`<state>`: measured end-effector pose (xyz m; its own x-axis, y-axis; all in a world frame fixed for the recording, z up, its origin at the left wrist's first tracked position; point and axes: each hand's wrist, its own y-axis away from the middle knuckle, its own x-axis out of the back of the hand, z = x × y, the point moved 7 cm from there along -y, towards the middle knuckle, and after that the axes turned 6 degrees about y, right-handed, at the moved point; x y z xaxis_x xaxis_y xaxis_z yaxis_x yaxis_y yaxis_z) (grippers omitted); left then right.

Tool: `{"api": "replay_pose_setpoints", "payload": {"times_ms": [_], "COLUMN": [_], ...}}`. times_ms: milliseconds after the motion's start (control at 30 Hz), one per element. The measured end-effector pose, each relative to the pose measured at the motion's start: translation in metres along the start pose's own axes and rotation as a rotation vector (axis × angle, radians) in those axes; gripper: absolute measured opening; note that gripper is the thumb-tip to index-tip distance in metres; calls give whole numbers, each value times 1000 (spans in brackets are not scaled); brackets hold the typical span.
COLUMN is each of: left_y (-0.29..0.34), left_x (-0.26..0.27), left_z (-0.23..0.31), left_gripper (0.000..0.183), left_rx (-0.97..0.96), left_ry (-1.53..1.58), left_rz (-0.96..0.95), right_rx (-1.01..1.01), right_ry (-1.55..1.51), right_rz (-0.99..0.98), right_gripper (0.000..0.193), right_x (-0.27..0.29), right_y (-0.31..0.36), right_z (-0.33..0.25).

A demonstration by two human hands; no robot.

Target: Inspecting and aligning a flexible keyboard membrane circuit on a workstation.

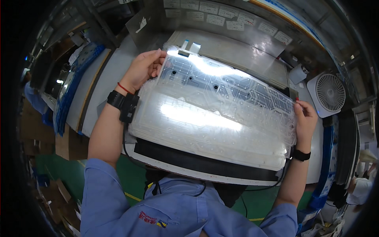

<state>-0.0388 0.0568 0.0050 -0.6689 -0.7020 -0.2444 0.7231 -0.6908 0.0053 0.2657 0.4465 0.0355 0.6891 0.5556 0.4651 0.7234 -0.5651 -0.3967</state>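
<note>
A clear keyboard membrane sheet (231, 90) with printed silver circuit lines and dark round holes spans the space between my hands. Two short ribbon tails (194, 47) stick up from its far left edge. My left hand (142, 68) is closed on the sheet's upper left corner, thumb and fingers pinching the edge. At the right edge, my right hand (306, 118) pinches the sheet between thumb and fingers. Beneath lies a stack of similar clear sheets (189, 136), bright with glare, resting on a black pad (197, 156). How far the held sheet is lifted is hard to tell.
A white fan (328, 93) and a small grey container (298, 74) stand at the right. Behind the stack rises a metal panel (252, 45) bearing paper labels. Blue-wrapped boards (77, 75) lie at the left. Black cables (125, 144) hang by the bench's front edge.
</note>
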Motion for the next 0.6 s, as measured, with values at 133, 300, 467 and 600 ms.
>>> {"api": "replay_pose_setpoints", "payload": {"times_ms": [133,300,467,600], "left_y": [3,1,-4,-5], "left_x": [-6,0,14,21], "left_z": [1,2,1,-2], "left_gripper": [23,16,16,18], "left_rx": [7,-46,-101,-53], "left_ry": [-158,-183,-28,-66], "left_rz": [-21,28,187,141], "right_rx": [-6,-21,-210,-222], "right_ry": [4,-81,-362,-309], "right_rz": [5,39,100,36], "right_gripper": [13,17,21,17], "right_x": [0,-1,0,2], "right_y": [0,0,-2,-1], "right_z": [2,1,16,21]}}
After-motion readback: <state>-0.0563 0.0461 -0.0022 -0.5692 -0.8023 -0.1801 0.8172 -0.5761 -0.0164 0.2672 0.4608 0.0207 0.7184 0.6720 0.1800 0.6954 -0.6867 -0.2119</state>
